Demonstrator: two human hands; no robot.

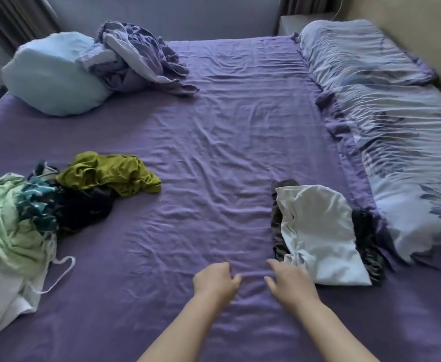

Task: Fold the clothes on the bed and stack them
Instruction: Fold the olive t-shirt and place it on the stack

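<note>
No brand, label or writing can be read on any fabric here.

The bed (214,131) carries a wrinkled purple sheet. At the near right lies a folded stack: a white garment (321,231) on top of a dark garment (365,239), whose edges show along both long sides and at the far end. The stack's long axis runs from the near right to the far left, tilted slightly, and its near corner lies just beside the right hand (288,280).

At the left edge sits the unfolded pile: an olive-green garment (109,173) farthest in toward the middle, a black garment (83,207) under it, a teal patterned piece (38,199), and a pale green garment (2,220) over a white one with thin straps (62,267) trailing toward the middle.

Both hands hover low over the sheet at the near middle, apart from each other and holding nothing; the left hand (215,279) has its fingers loosely curled, the right hand's fingers are spread and relaxed.

A broad strip of bare sheet runs between pile and stack, from the near edge to the far edge. A patterned quilt (386,121) lines the right side; a light blue pillow (55,74) and a crumpled purple cover (138,58) lie at the far left.
</note>
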